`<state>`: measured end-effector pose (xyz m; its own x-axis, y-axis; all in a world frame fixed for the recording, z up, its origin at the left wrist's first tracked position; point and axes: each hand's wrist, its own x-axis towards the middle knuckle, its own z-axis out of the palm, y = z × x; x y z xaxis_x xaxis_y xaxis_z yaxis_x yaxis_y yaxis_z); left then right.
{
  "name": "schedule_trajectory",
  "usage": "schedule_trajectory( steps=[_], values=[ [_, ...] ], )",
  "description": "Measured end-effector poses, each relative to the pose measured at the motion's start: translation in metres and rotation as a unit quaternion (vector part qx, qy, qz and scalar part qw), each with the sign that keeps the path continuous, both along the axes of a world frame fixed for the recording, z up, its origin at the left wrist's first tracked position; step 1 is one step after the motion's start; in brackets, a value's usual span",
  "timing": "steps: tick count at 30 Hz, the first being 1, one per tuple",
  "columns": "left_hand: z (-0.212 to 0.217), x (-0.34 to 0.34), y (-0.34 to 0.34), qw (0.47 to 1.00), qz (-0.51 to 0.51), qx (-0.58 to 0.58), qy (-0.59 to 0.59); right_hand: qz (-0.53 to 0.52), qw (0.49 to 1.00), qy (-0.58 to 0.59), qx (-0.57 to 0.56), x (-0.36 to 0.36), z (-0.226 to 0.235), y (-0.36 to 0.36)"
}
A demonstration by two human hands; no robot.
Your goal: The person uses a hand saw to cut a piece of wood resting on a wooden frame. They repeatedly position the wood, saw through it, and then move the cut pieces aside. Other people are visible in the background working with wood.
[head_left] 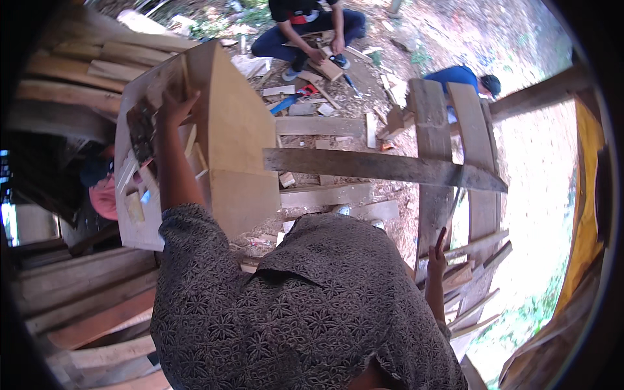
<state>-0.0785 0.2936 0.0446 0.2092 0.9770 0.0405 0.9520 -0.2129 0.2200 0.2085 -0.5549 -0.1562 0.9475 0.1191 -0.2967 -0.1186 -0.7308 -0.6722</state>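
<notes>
To the left stands a large pale wooden box (240, 143), with wood scraps (135, 207) inside its open side. My left hand (174, 109) reaches into it near the upper rim, thumb held apart from the fingers, with nothing visible in its grasp. Low on the right, my right hand (437, 268) is closed around a slim tool (442, 239) with a dark reddish grip and a thin dark shaft pointing up; its exact kind is unclear. Beyond that hand, a long dark plank (377, 167) runs from the box across upright boards (434, 136).
A person (305, 32) squats ahead, hands on a wood block (328, 67). A blue-handled tool (290, 101) lies among offcuts. Another person in blue (455, 77) bends behind the boards; one in pink (104, 195) is left of the box. Stacked timber (78, 107) lines the left.
</notes>
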Motion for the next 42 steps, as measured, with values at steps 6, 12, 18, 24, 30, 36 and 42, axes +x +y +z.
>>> schedule_trajectory(
  steps=[6, 12, 18, 24, 30, 36, 42],
  values=[
    [-0.029, -0.03, 0.057, 0.991, 0.027, 0.129, 0.012, -0.117, 0.992, 0.018, 0.034, -0.026, 0.048, 0.01],
    [0.007, 0.036, -0.003, 0.983, 0.014, 0.045, -0.177, -0.236, 0.946, 0.027, 0.218, -0.089, 0.04, -0.007],
    [-0.023, 0.155, -0.173, 0.839, -0.292, -0.097, -0.448, -0.268, 0.938, 0.059, 0.213, -0.104, 0.069, 0.009],
    [-0.115, 0.307, -0.396, 0.728, -0.593, -0.095, -0.33, -0.229, 0.958, -0.006, 0.174, -0.104, 0.055, -0.003],
    [-0.17, 0.378, -0.518, 0.696, -0.678, -0.143, -0.189, -0.229, 0.957, 0.033, 0.176, -0.115, 0.091, -0.025],
    [-0.21, 0.418, -0.557, 0.704, -0.687, -0.095, -0.151, -0.261, 0.94, 0.052, 0.216, -0.145, 0.107, -0.055],
    [-0.22, 0.434, -0.572, 0.724, -0.687, -0.018, -0.052, -0.263, 0.937, 0.059, 0.224, -0.151, 0.1, -0.1]
  ],
)
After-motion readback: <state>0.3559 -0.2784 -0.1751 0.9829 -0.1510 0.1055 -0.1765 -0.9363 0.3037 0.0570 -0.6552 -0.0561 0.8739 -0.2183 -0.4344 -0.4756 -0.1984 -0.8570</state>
